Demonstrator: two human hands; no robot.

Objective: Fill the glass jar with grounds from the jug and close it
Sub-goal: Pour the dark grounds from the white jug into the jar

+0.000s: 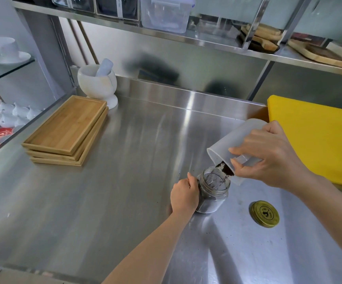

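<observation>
A small glass jar [214, 193] stands upright on the steel counter [108, 201], partly filled with dark grounds. My left hand [184, 194] grips the jar's left side. My right hand [268, 154] holds a translucent plastic jug [229, 144], tilted steeply with its spout over the jar's mouth. Dark grounds [225, 169] sit at the jug's lip, right above the open jar. The jar's gold metal lid [265, 213] lies flat on the counter to the right of the jar, untouched.
A stack of wooden trays [67, 130] lies at the left, with a white mortar and pestle [98, 83] behind it. A yellow cutting board [317, 138] sits at the right. Shelves overhead hold plastic containers and wooden boards. A few grounds are scattered near the jar.
</observation>
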